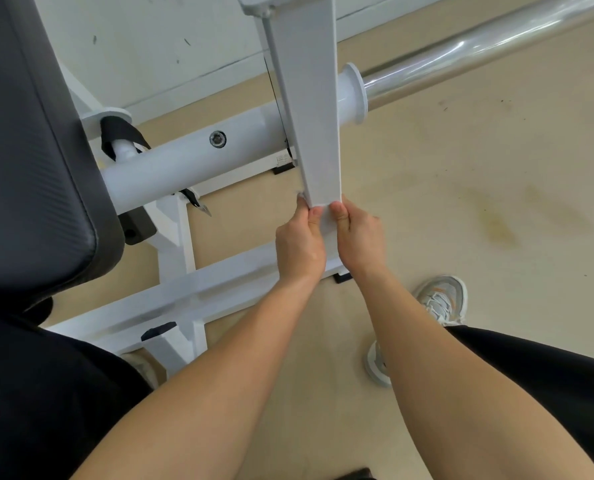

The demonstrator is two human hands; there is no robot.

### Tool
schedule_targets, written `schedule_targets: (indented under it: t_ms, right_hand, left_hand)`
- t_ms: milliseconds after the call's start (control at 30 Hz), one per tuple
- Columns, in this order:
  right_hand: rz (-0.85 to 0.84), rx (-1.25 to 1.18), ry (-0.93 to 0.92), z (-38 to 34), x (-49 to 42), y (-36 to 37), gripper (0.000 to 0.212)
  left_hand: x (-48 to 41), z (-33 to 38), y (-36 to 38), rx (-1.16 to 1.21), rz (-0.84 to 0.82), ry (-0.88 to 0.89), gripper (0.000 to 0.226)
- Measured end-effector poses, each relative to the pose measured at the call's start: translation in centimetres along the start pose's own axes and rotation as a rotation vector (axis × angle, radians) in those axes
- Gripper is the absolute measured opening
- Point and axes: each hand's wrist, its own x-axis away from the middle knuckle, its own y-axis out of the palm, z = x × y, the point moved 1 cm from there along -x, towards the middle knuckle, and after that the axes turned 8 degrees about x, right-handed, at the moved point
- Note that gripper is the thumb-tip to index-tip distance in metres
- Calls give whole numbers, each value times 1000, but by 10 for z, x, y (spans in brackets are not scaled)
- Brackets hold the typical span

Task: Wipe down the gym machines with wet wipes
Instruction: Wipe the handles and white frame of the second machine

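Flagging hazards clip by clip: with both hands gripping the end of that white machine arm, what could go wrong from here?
The left hand and right hand both pinch the tip of the white arm; if it pivots, fingers might get caught against the base frame. The chrome bar juts out beside that arm and could swing along.
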Motion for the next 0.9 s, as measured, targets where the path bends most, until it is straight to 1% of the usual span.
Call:
schedule_targets:
  t_ms: [100, 200, 267, 333, 467, 533, 600, 667, 733, 833, 900]
  right_hand:
    - [107, -27, -85, -23, -8, -17, 39]
    - [139, -12, -127, -33, -13, -22, 44]
    - [121, -5, -104, -25, -13, -17, 47]
    - [80, 20, -81, -8, -12, -5, 46]
    - [-75, 101, 41, 36, -7, 19, 42]
    - [-92, 81, 70, 49, -7, 29, 40]
    - [-118, 115, 78, 59, -6, 37, 40]
    - [-158, 176, 87, 68, -4, 41, 39]
    - [-183, 198, 92, 76, -4, 43, 35]
    - [-182, 185, 98, 75, -3, 45, 32]
    - [-149, 165, 100, 66, -1, 39, 31]
  left_hand:
    - [-5, 18, -11, 44, 85, 99, 35]
    - [-5, 26, -14, 65, 93, 129, 31]
    - [-5, 20, -10, 44, 85, 127, 30]
    - [-4, 7, -3, 5, 55, 86, 31]
    - [2, -23, 18, -33, -50, -40, 31]
    - [2, -37, 27, -56, -75, -75, 31]
    - [1, -51, 32, -112, -132, -107, 28]
    - [0, -61, 35, -197, -190, -112, 25]
    - [-2, -68, 38, -264, -209, -80, 23]
    - [-2, -70, 38, -246, -212, -63, 24]
    - [-1, -65, 33, -208, -211, -67, 27]
